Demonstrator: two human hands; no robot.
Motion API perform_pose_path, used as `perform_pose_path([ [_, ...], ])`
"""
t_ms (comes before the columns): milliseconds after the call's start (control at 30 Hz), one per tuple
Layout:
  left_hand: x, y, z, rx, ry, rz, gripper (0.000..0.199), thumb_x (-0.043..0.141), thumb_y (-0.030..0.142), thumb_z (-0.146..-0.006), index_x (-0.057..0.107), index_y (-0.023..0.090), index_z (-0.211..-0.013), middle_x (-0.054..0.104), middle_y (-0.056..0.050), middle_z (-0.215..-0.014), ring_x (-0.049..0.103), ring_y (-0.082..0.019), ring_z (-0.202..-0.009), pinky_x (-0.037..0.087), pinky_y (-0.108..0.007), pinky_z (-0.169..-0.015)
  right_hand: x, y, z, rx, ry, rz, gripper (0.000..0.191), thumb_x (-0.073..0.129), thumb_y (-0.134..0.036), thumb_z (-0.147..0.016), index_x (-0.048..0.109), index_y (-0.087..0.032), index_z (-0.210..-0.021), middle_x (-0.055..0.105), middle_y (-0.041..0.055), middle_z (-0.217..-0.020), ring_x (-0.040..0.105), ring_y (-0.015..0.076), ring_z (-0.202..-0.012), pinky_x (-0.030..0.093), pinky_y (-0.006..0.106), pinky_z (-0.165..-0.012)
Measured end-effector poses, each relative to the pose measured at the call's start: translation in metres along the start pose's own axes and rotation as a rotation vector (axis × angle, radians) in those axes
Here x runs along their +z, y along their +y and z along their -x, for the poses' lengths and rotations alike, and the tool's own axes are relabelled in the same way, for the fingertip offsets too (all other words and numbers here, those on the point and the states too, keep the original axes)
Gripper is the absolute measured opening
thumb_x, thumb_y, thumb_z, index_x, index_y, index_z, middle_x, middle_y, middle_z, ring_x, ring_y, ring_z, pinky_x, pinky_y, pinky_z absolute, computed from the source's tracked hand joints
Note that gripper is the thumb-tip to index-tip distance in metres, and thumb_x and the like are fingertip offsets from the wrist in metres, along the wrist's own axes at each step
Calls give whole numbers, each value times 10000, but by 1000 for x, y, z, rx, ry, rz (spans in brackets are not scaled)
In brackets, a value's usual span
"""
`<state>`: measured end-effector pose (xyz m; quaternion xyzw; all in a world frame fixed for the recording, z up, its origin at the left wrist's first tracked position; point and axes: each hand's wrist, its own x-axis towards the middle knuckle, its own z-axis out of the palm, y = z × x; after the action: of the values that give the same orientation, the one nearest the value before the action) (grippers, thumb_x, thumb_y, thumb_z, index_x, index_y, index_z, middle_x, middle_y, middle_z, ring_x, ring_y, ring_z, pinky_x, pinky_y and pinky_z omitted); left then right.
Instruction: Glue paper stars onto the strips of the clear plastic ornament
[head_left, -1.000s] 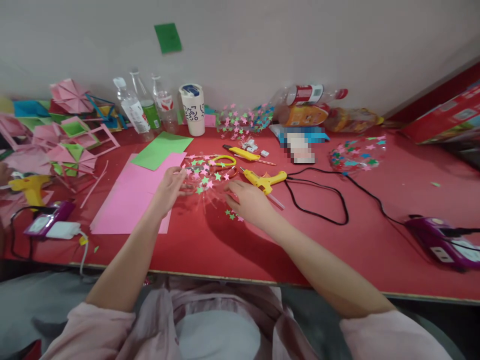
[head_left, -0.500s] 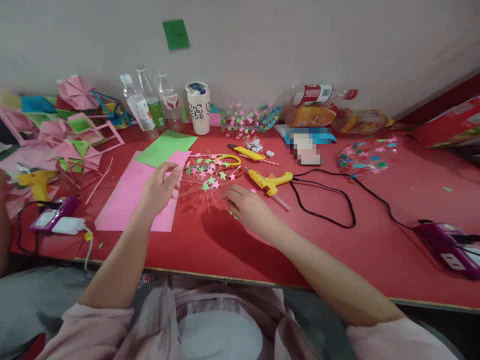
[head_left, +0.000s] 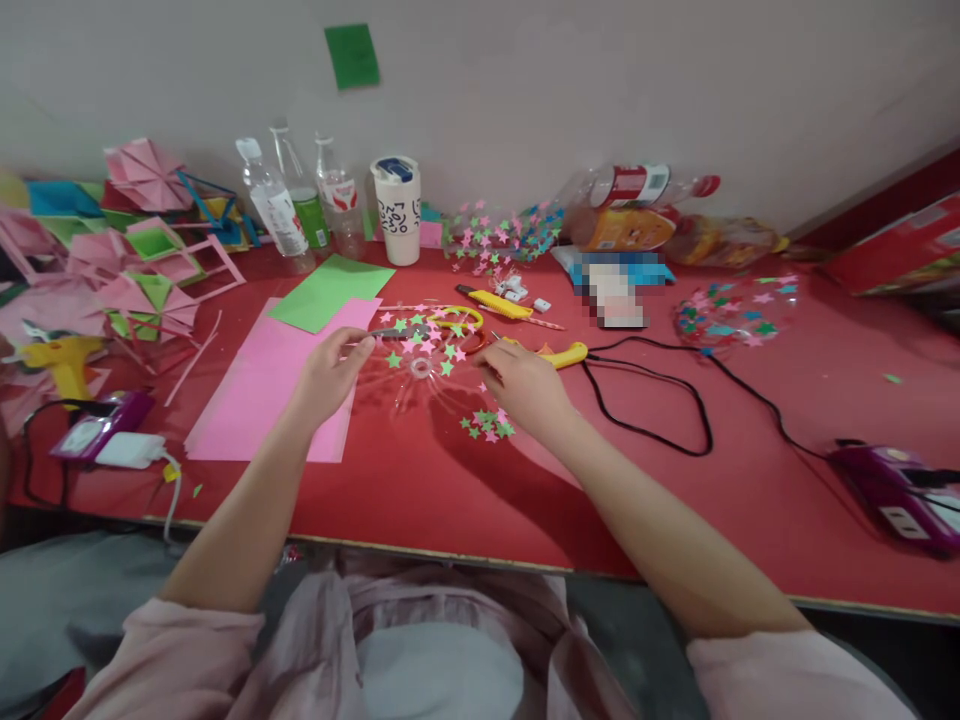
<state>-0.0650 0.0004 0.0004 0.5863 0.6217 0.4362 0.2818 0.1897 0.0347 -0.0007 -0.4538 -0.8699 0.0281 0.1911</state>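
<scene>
A clear plastic piece with thin strips and pink and green paper stars [head_left: 422, 366] is between my two hands. My left hand [head_left: 330, 370] is at its left side, over the pink paper [head_left: 255, 400], fingers closed together on something I cannot make out. My right hand [head_left: 525, 380] is at its right side, fingers curled and pressed together, covering part of the yellow glue gun [head_left: 568, 354]; what they hold is hidden. Loose stars [head_left: 487, 425] lie below the right hand. Scissors with yellow handles [head_left: 469, 318] lie behind the starred piece.
Green paper [head_left: 334, 293], a yellow cutter [head_left: 495, 302] and a tumbler [head_left: 397, 215] stand or lie behind. Pink paper crafts [head_left: 157, 260] fill the left. Another starred piece [head_left: 739, 312], a black cord [head_left: 701, 400] and a purple power strip [head_left: 896, 495] are on the right.
My right hand has moved up and right, now over the glue gun's front, and the loose stars below it show more. The strips of the starred piece have shifted. My left hand has barely moved.
</scene>
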Motion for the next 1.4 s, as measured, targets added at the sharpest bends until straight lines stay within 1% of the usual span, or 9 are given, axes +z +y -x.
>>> perform_pose_path([
  [200,0,8,2,11,-18,-31,308,493,460,-824,600,188,-920,659,-64,-976,616,-191,-908,485,-355,-825,2,10,-6,53,34,-5,202,427,-142,-847,624,-180,-878,659,74,-911,581,185,-790,328,276,-617],
  [367,1,20,-3,82,42,-84,233,525,403,-818,610,192,-872,668,-45,-930,619,-169,-863,500,-306,-760,1,11,-6,48,28,-59,194,438,-131,-828,619,-178,-880,654,68,-894,576,181,-776,339,273,-618],
  [567,9,38,-3,288,264,-95,140,570,324,-807,603,207,-877,617,-11,-890,595,-123,-795,488,-256,-709,-16,21,0,51,168,-105,146,477,-168,-835,619,-171,-873,655,69,-927,579,174,-818,379,265,-671],
  [667,15,41,7,404,437,-75,83,619,274,-785,571,208,-804,553,21,-773,530,-98,-673,455,-257,-641,-25,32,10,75,93,-75,127,500,-180,-830,626,-179,-836,652,36,-825,560,147,-717,361,254,-631],
  [733,18,40,14,475,466,-88,88,613,232,-794,544,217,-743,514,28,-698,493,-100,-632,422,-271,-612,-26,37,20,52,-7,-71,113,515,-181,-824,627,-182,-818,644,26,-792,550,137,-694,359,248,-624],
  [833,21,36,22,537,395,-138,113,600,199,-808,540,228,-717,503,24,-674,478,-114,-647,401,-288,-603,-19,37,33,-10,-136,-16,111,535,-195,-830,637,-166,-799,629,47,-805,557,156,-753,381,262,-664],
  [933,23,34,25,569,371,-146,97,591,187,-812,554,228,-732,524,20,-674,481,-113,-638,407,-287,-587,-7,32,39,-75,-193,115,158,538,-227,-848,655,-132,-801,607,92,-851,548,197,-833,388,307,-723],
  [1100,28,35,31,550,319,-186,67,572,206,-824,572,243,-770,560,4,-706,516,-127,-663,442,-291,-616,5,27,38,-119,-191,204,199,511,-214,-868,677,-109,-832,582,114,-876,523,231,-901,356,351,-771],
  [1400,35,34,39,628,207,-148,90,598,150,-781,603,235,-812,596,10,-741,563,-131,-692,473,-287,-617,10,27,39,-196,-200,317,232,417,-133,-888,640,-131,-825,597,91,-857,506,210,-823,312,345,-724],
])
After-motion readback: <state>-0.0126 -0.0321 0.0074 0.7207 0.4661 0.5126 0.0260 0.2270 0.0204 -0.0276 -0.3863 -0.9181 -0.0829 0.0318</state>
